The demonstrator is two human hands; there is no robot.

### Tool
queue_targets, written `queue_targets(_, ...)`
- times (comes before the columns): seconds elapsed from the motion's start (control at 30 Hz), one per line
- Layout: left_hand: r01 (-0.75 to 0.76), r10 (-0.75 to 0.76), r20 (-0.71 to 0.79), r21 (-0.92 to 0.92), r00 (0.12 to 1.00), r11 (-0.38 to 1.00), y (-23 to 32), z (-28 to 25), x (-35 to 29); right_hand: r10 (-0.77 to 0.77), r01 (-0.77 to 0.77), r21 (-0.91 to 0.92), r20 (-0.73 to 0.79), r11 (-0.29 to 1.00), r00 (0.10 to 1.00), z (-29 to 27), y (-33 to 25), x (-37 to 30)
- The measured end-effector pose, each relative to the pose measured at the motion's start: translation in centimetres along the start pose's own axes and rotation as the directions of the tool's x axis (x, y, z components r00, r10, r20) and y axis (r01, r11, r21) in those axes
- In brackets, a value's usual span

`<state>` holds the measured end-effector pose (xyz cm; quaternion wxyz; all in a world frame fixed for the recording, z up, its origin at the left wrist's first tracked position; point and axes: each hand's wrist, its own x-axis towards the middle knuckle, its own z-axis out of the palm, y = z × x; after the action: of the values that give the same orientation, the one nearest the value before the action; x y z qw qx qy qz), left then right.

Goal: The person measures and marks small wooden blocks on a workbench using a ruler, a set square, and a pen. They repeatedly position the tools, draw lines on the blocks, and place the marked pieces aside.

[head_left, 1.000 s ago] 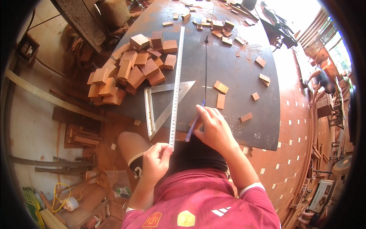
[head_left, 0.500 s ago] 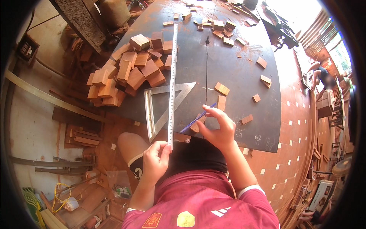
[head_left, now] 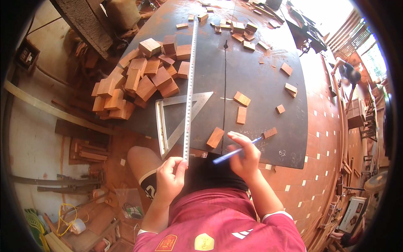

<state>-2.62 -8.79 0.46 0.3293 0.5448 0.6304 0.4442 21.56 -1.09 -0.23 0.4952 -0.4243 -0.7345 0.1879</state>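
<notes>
My left hand (head_left: 171, 174) pinched the white ruler (head_left: 191, 80), which stretched over the set square (head_left: 160, 128) and dark, dusty tabletop (head_left: 262, 86); my right hand (head_left: 247, 161) held a blue pen (head_left: 228, 156) near its edge, red-tiled floor (head_left: 315, 140) alongside.

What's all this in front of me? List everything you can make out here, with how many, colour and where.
table: 1, dark, centre
wood block pile: many, reddish-brown, table's left
loose wood pieces: many, brown, scattered over table
ruler: 1, white, left of centre
set square: 1, silver, crossed by ruler
pen: 1, blue, near table edge
wood strips: several, brown, left
tiled floor: 1, red-brown, right
co-worker: 1 clear, dark top, upper right
shirt: 1, maroon, bottom
left hand: 1, bare, holding ruler
right hand: 1, bare, holding pen
</notes>
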Motion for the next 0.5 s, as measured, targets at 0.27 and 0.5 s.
queue_targets(0.27, 0.008, -0.008, 0.017, -0.015, 1.000, 1.000, 0.1, 0.3, -0.1, 0.139, -0.071, -0.350, 0.174, 0.934, 0.975, 2.1, 0.0, -0.2)
queue_targets(0.5, -0.043, 0.043, -0.002, 0.007, 0.999, 0.999, -0.3, 0.3, -0.1, 0.114, -0.090, -0.146, 0.166, 0.985, 0.979, 0.8, -0.1, 1.3)
